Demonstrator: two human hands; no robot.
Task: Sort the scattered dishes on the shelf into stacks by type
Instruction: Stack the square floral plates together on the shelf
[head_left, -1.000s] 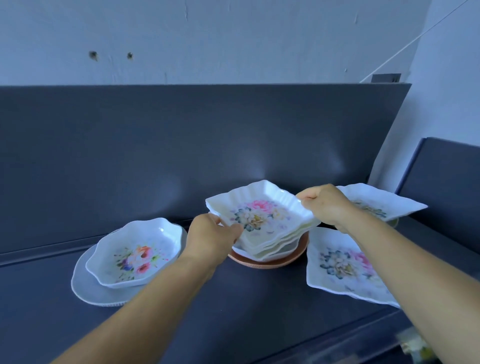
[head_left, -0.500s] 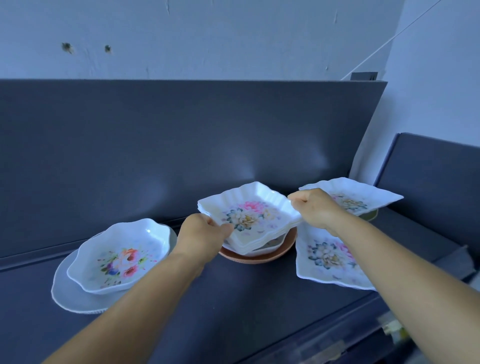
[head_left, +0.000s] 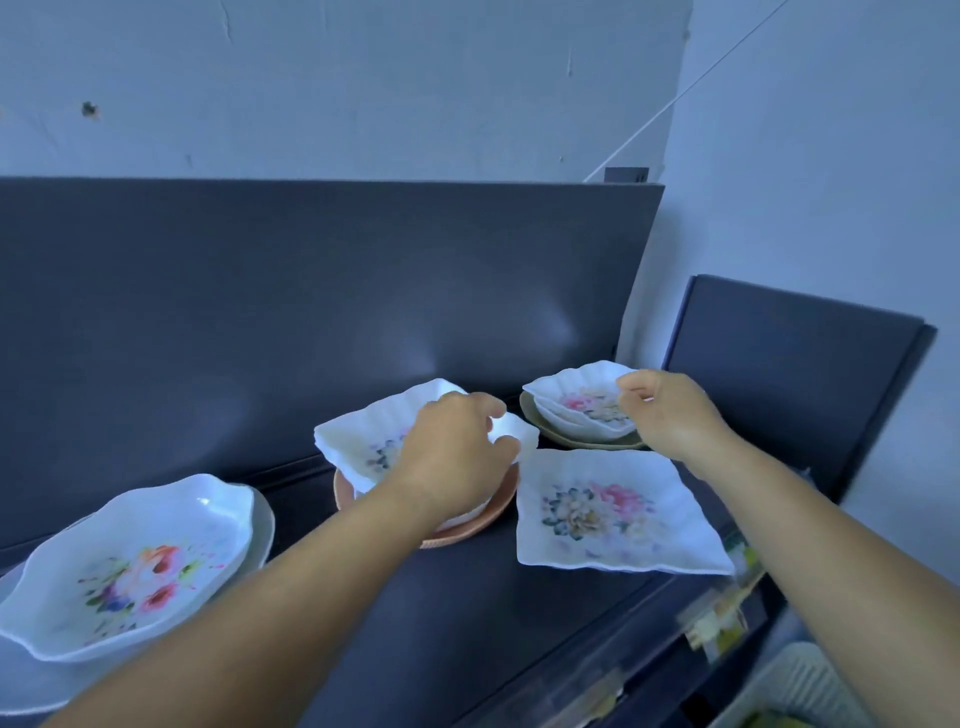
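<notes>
Landmark: brown plate (head_left: 470, 525), round, on the dark shelf (head_left: 467, 613) near its middle.
Oval bowl (head_left: 130, 566): far left of the brown plate; white, wavy rim, red and blue flower print; sits on a pale round plate (head_left: 262, 525) whose rim shows at its right.
Square bowls (head_left: 374, 441): directly on the brown plate; white, ribbed rim, flower print inside; the count in the stack cannot be told.
Left hand (head_left: 457, 462): above the brown plate, over the right part of the square bowls; fingers curled, thumb and fingertips at the right corner of the top bowl; the hold looks like a pinch, but contact is partly hidden.
Flat square plate (head_left: 613, 512): just right of the brown plate, nearly touching its rim; white, pink and blue flower print; lies directly on the shelf.
Small bowls (head_left: 576, 400): right of and behind the brown plate; 2 rims visible, nested on an olive plate (head_left: 571, 441).
Right hand (head_left: 670, 410): right of the brown plate, at the right edge of the small bowls; fingers curled loosely; whether they hold the rim cannot be told.
</notes>
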